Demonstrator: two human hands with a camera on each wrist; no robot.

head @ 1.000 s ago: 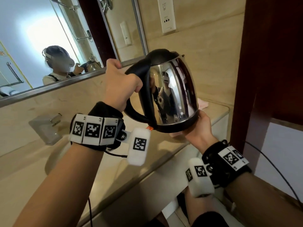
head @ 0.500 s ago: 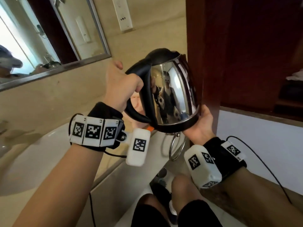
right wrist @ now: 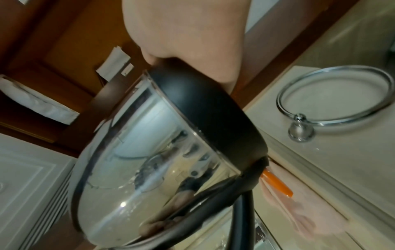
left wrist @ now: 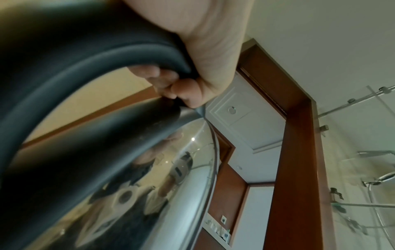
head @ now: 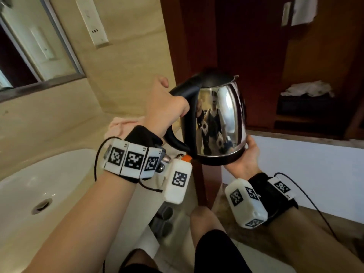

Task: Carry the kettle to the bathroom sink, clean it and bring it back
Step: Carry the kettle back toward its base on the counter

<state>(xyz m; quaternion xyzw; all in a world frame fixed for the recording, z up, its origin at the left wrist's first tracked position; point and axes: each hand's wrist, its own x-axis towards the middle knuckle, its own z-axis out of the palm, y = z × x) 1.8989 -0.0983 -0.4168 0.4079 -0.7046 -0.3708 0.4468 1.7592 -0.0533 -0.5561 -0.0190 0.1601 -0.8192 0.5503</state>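
The steel kettle (head: 220,119) with a black lid, handle and base stays upright in the air in front of the dark wooden door frame (head: 189,46). My left hand (head: 165,109) grips its black handle near the top; in the left wrist view my left hand (left wrist: 203,50) has its fingers wrapped round the handle beside the kettle's shiny body (left wrist: 149,194). My right hand (head: 247,154) cups the black base from below, thumb up its side. In the right wrist view my right hand (right wrist: 188,33) lies against the base of the kettle (right wrist: 160,152); its fingers are hidden.
A white sink (head: 39,180) is set in the beige counter at lower left, with a pink cloth (head: 122,125) at the counter's right end. A chrome towel ring (right wrist: 333,94) hangs on the counter's side. A mirror (head: 29,46) and a wall socket (head: 92,20) are above.
My head has turned right and the kettle has moved from over the counter to in front of the door frame. Both hands keep the same hold.
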